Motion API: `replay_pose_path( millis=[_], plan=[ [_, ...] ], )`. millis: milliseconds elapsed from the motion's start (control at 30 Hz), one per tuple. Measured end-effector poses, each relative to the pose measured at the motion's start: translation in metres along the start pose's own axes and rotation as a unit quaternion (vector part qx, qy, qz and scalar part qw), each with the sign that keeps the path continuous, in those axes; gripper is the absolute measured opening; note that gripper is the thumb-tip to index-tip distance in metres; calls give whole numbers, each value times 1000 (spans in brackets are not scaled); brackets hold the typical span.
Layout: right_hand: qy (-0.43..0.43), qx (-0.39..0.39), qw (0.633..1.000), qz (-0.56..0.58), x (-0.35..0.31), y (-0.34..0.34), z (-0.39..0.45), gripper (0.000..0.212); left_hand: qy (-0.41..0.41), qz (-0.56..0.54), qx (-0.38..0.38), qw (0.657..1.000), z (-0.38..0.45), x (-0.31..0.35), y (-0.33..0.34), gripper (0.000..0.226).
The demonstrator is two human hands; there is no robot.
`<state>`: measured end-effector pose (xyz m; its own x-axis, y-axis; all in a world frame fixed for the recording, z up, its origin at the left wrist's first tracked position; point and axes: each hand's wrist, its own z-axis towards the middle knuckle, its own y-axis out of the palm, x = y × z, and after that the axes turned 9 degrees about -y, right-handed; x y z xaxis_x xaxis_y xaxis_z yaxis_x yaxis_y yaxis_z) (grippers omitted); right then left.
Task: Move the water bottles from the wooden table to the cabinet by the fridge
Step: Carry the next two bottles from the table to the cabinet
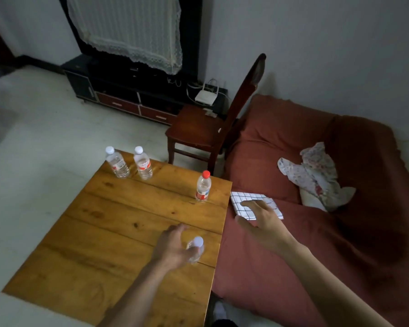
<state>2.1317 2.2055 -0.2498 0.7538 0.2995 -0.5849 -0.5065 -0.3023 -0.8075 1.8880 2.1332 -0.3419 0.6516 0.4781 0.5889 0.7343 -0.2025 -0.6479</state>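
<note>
Left hand (172,244) fingers round white-capped bottle (195,249), label unreadable; right hand (262,223) fingers apart.

Both bare forearms reach forward from the bottom edge. The left arm runs up and slightly right, and its left hand (175,244) is seen from the back, fingers and thumb curled round a bottle (195,250) near the counter's (118,232) right edge. The right arm comes in from the lower right corner; its right hand (262,223) is held out palm down, fingers spread and nearly straight, thumb apart, holding nothing.
</note>
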Motion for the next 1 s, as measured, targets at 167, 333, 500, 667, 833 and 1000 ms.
replay_pose_path(
  millis=[167,333,500,667,833,1000],
  plan=[
    [-18,-82,996,32,30,24,42,57,-46,-78,10,996,9,-15,30,93],
    [-57,-124,990,38,58,48,82,48,-101,-102,56,988,28,-17,67,77],
    [-63,-170,983,44,89,65,107,47,-100,-77,98,987,50,-16,106,62],
    [-80,-194,977,29,114,79,119,45,-146,-121,133,973,59,-28,134,62],
    [-84,-217,972,37,123,96,133,45,-160,-143,160,964,65,-39,150,66],
    [-85,-228,969,46,122,106,150,45,-172,-151,192,954,76,-39,149,60]
  ],
)
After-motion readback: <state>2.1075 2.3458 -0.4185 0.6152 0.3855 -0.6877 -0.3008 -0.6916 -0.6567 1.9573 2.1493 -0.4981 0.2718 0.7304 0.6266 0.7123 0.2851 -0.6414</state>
